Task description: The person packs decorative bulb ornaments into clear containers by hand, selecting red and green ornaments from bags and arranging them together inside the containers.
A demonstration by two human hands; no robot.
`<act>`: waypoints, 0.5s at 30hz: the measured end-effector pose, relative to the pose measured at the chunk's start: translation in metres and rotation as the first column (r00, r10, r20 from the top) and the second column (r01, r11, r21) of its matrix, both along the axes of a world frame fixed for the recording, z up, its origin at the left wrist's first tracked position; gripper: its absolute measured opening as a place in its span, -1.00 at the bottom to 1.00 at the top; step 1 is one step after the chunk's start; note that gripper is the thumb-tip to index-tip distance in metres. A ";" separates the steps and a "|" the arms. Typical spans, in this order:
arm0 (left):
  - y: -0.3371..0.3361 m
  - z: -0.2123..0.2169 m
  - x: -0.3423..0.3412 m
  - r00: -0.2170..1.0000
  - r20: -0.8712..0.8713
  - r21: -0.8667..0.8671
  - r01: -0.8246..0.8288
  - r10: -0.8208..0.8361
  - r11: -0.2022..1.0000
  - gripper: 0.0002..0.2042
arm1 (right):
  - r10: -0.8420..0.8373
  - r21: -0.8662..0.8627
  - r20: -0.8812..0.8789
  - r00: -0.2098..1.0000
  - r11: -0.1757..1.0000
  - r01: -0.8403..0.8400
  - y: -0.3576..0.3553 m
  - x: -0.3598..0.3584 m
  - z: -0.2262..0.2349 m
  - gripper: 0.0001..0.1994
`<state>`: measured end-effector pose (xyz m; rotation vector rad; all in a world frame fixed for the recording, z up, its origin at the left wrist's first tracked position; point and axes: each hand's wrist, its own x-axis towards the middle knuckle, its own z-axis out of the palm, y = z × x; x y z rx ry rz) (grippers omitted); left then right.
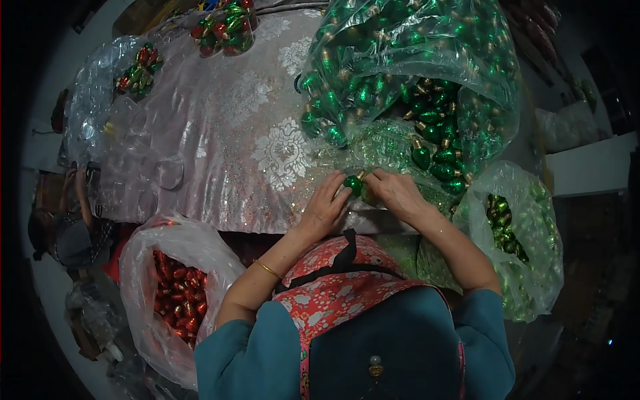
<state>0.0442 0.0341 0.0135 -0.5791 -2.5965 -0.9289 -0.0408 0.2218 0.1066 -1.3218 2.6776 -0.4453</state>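
Both hands meet at the table's near edge: left hand [325, 208] and right hand [396, 193] pinch a green bulb ornament [353, 184] between their fingertips, apparently fitting its gold cap; next move needs a steady twist or press. It's shiny, dark green, glittery, with the big bag of green bulbs [407, 73] at 1 o'clock.

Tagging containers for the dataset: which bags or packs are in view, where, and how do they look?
Large clear bag: upper right on the table, full of green bulb ornaments.
Clear bag: right, below the table edge, green ornaments inside.
Clear bag: lower left, red ornaments inside.
Clear packs: far table edge, mixed red and green ornaments.
No labels, signs or screens.
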 end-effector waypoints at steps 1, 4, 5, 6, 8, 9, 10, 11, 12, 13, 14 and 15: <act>0.000 0.001 0.000 1.000 -0.002 -0.002 0.001 -0.001 1.000 -0.60 | 0.001 0.064 0.017 1.000 0.998 -0.002 -0.001 -0.002 0.000 -0.89; -0.001 0.003 0.000 1.000 0.005 -0.026 0.003 -0.003 1.000 -0.59 | 0.039 0.053 -0.121 0.992 0.998 -0.033 -0.008 -0.001 0.001 -0.86; -0.002 0.005 -0.001 1.000 0.008 -0.043 0.005 -0.004 0.999 -0.58 | 0.057 0.044 -0.192 0.980 0.998 -0.049 -0.010 -0.001 0.002 -0.84; -0.004 0.008 0.000 1.000 0.011 -0.040 -0.009 0.010 0.999 -0.58 | 0.071 0.046 -0.189 0.979 0.997 -0.063 -0.010 -0.001 0.002 -0.84; -0.012 0.018 0.003 0.998 0.052 0.011 -0.025 0.024 1.000 -0.58 | 0.065 -0.142 0.027 0.998 0.988 -0.060 -0.005 -0.001 0.002 -0.81; -0.014 0.024 0.008 0.997 0.076 0.039 -0.036 0.033 0.999 -0.57 | 0.078 -0.229 0.140 0.987 0.972 -0.044 -0.001 -0.003 0.001 -0.79; -0.024 0.032 0.017 0.994 0.086 0.038 -0.063 0.060 0.997 -0.57 | 0.104 -0.230 0.150 0.983 0.971 -0.067 0.002 -0.007 0.000 -0.79; -0.039 0.042 0.031 0.982 0.074 0.038 -0.177 0.174 0.983 -0.58 | 0.018 -0.233 0.169 0.985 0.972 0.022 0.008 -0.013 -0.001 -0.81; -0.057 0.051 0.048 0.952 0.062 0.031 -0.302 0.300 0.953 -0.59 | -0.053 -0.237 0.192 0.980 0.966 0.099 0.009 -0.018 -0.004 -0.83; -0.075 0.061 0.066 0.891 0.056 0.038 -0.453 0.451 0.891 -0.61 | -0.040 -0.230 0.221 0.974 0.969 0.092 0.011 -0.019 -0.005 -0.87; -0.095 0.075 0.093 0.785 0.042 0.016 -0.619 0.618 0.785 -0.63 | 0.013 -0.245 0.262 0.965 0.968 0.054 0.008 -0.020 -0.007 -0.90; -0.119 0.078 0.117 0.658 0.009 0.004 -0.753 0.753 0.658 -0.65 | 0.006 -0.221 0.297 0.955 0.973 0.062 0.007 -0.019 -0.011 -0.89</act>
